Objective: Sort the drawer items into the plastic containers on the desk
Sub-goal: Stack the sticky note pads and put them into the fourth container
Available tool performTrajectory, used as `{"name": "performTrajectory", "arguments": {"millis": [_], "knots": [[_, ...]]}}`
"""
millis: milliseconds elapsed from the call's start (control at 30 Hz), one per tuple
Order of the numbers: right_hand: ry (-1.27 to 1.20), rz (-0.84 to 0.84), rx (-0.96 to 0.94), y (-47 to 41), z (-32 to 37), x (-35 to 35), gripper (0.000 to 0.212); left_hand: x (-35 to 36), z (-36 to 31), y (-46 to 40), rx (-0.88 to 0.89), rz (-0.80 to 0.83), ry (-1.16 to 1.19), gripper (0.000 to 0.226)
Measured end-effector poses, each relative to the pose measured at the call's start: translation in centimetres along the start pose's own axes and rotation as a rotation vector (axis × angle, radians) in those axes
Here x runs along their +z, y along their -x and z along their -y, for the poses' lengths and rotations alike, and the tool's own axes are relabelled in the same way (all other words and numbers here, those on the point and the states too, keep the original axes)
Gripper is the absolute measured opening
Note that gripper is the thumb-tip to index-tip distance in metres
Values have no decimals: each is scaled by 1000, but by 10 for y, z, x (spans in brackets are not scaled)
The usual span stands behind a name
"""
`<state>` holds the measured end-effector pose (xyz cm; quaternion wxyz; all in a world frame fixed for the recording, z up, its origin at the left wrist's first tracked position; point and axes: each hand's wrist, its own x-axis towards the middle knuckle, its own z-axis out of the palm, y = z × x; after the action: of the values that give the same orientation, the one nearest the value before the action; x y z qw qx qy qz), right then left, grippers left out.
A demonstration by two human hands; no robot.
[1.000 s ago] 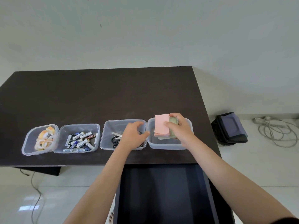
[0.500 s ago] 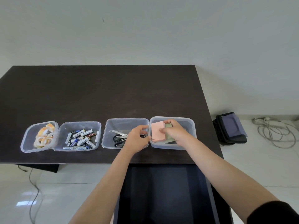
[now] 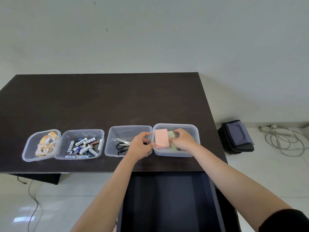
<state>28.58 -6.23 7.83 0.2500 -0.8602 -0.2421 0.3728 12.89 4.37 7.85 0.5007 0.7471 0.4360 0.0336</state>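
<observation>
Four clear plastic containers stand in a row near the desk's front edge. They hold tape rolls (image 3: pixel 44 144), batteries (image 3: pixel 82 147), scissors (image 3: pixel 121 144) and note pads. In the rightmost container (image 3: pixel 194 129) a pink note pad (image 3: pixel 161 137) lies flat at the left, beside a green pad (image 3: pixel 172 135). My right hand (image 3: pixel 183 139) reaches into this container, fingers curled on the green pad. My left hand (image 3: pixel 139 145) hovers over the scissors container's right side, its fingertips pinching the rightmost container's left rim. The open dark drawer (image 3: pixel 167 201) below the desk edge shows nothing inside.
The dark desk (image 3: pixel 103 101) stretches back to the wall behind the containers. On the floor to the right are a black bag (image 3: pixel 237 136) and a coiled white cable (image 3: pixel 284 141). A thin cable (image 3: pixel 32 200) runs over the floor at the left.
The pink pad, held up on edge by my right hand before, now lies flat in the rightmost container. My right hand has shifted onto the green pad; my left hand moved to that container's rim.
</observation>
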Motion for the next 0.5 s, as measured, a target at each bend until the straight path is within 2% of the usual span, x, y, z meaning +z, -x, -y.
{"name": "performTrajectory", "arguments": {"millis": [167, 300, 500], "knots": [[62, -36, -9, -1, -1, 7, 45, 2, 2, -1, 3, 1, -2, 49], [19, -102, -3, -1, 1, 5, 43, 1, 4, -1, 13, 3, 6, 49], [4, -104, 70, -9, 8, 7, 14, 1, 6, -4, 13, 1, -1, 48]]}}
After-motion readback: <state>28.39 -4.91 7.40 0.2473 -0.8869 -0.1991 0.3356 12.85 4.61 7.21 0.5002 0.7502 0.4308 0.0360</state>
